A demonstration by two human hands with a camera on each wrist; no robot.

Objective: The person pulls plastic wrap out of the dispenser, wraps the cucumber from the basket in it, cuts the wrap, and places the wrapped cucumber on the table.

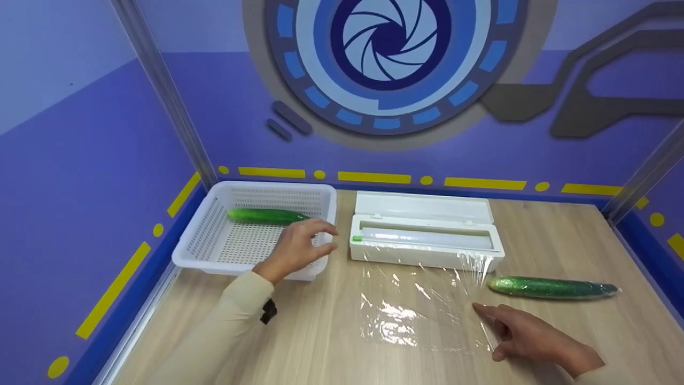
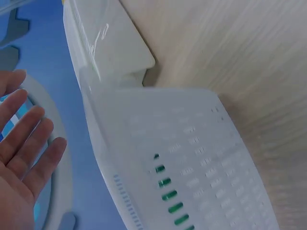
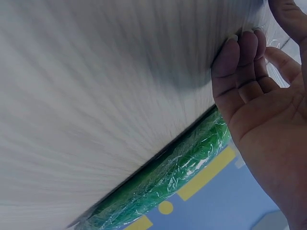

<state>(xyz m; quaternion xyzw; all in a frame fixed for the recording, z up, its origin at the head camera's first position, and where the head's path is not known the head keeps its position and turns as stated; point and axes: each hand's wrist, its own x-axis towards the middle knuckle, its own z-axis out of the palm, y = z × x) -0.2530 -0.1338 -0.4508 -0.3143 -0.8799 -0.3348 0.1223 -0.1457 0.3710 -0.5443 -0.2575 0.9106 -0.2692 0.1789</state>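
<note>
My left hand (image 1: 300, 245) hovers over the right side of a white plastic basket (image 1: 184, 255), fingers loosely bent and holding nothing. Inside the basket lies a bare cucumber (image 1: 267, 216); its green shows through the slots in the left wrist view. A sheet of clear cling film (image 1: 417, 305) stretches from a white film dispenser (image 1: 422, 258) toward me over the table. At the sheet's right edge is my right hand (image 1: 529, 334), index finger extended, thumb apart; contact with the film is hard to tell. Beyond that hand lies a film-wrapped cucumber (image 1: 556, 287).
The dispenser's lid (image 1: 422, 207) is raised at the back, and a film roll (image 1: 427, 238) sits inside. Blue and purple printed walls (image 1: 224, 128) enclose the wooden table (image 1: 304, 331) at the back and sides.
</note>
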